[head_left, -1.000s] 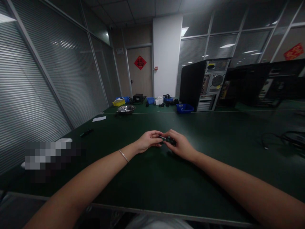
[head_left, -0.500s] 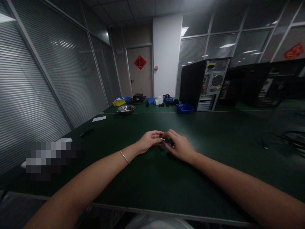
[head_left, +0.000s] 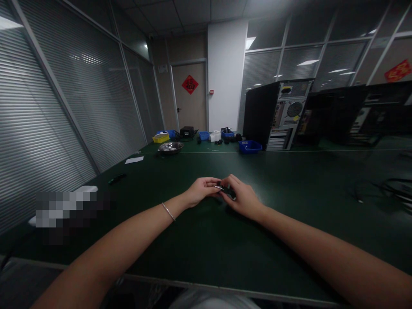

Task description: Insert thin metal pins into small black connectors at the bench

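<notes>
My left hand (head_left: pixel 200 192), a bracelet on its wrist, is closed with thumb and fingers pinched at the left end of a small black object with a thin silvery strip (head_left: pixel 229 192). From the other side my right hand (head_left: pixel 243 198) is closed on the black part of it. The two hands meet just above the green tabletop. The fingers cover much of the object, and its exact kind cannot be made out.
Several computer cases (head_left: pixel 273 113) stand at the back right. A metal bowl (head_left: pixel 170 148), a blue bin (head_left: pixel 250 146) and a yellow tray (head_left: pixel 160 138) are along the back. A dark green pen-like item (head_left: pixel 117 178) lies left; black cables (head_left: pixel 397 189) lie right.
The hands stay together in the same place with the object. The right fingertips have shifted only slightly on it, and the whole view has moved a little.
</notes>
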`<state>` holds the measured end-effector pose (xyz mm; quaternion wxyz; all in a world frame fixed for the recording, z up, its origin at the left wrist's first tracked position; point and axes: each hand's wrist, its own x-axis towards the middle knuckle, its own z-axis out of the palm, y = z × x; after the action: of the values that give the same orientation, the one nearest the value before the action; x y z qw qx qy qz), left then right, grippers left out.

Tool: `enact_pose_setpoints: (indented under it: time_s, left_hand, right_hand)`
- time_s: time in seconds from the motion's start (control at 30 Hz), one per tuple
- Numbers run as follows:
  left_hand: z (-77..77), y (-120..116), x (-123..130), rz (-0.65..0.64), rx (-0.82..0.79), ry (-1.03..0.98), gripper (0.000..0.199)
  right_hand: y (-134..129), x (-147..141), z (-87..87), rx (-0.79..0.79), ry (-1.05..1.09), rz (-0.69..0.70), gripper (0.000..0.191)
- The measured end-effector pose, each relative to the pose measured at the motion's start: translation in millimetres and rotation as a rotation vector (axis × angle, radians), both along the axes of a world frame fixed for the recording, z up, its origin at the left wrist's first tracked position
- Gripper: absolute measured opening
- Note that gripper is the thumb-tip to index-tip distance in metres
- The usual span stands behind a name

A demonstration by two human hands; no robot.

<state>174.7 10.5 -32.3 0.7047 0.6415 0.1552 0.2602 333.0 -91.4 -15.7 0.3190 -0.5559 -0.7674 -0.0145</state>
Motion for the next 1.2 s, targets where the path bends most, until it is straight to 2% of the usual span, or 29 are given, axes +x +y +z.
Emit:
enact_pose_setpoints:
  time_s: [0.2,0.3,0.4,0.6,0.67,0.77,0.9,1.0,1.2]
  left_hand:
    - [1.0,-4,2,0.013,-0.005,0.006,0.037]
    - [3.3,-1,3,0.059,-0.026,-0.019,0.034]
    - [5.4,15,-2,0.195,-0.058,-0.057,0.029]
    - [-0.7,73,-30,0.665,-0.118,-0.140,0.021]
    - [-5.1,86,-36,0.750,-0.119,-0.126,0.021]
    - [-10.1,96,-38,0.786,-0.060,-0.070,0.021]
    - [-10.8,95,-34,0.788,-0.017,-0.030,0.021]
    - [-9.0,85,-31,0.728,-0.013,-0.021,0.021]
    - [-7.9,44,-15,0.227,0.020,0.028,0.032]
  right_hand:
    - [-2,-2,2.7,0.012,-0.008,0.011,0.021]
    - [-2,-2,2.9,0.027,0.031,0.013,0.024]
    - [0,2,1.3,0.039,0.086,-0.006,0.026]
    - [7,12,-4.0,0.015,0.156,-0.014,0.024]
    - [8,13,-4.5,0.003,0.167,-0.005,0.023]
    - [7,13,-4.3,-0.004,0.174,0.011,0.022]
    - [6,12,-3.7,-0.012,0.180,0.019,0.021]
    - [9,13,-5.2,-0.016,0.186,0.005,0.020]
    - [18,19,-12.2,-0.081,0.199,-0.029,0.021]
